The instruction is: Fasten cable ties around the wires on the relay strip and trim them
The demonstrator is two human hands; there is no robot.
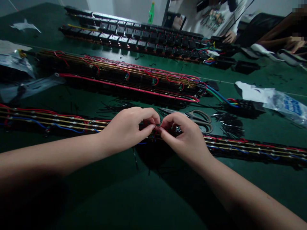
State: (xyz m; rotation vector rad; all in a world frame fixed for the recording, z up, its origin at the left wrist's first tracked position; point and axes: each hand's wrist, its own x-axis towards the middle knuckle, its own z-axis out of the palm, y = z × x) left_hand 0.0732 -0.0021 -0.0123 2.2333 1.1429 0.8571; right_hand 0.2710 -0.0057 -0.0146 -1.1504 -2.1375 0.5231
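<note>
My left hand (130,127) and my right hand (184,134) meet fingertip to fingertip over a long bar assembly (254,148) with brass rods and red and blue wires. Both hands are closed in a pinch on a tiny dark piece that looks like a black cable tie; the fingers hide most of it. Just behind the right hand lie scissors (200,118) with grey handles. Loose black cable ties (229,123) form a bunch to the right of them, and more cable ties (115,107) are strewn behind my left hand.
Beyond stands a second wired assembly (124,68), with rows of black modules (134,43) farther back. Plastic bags (291,107) lie at the right and a clear bag (31,88) at the left. A green bottle (151,13) stands behind. Other people's hands (230,36) show at the far right.
</note>
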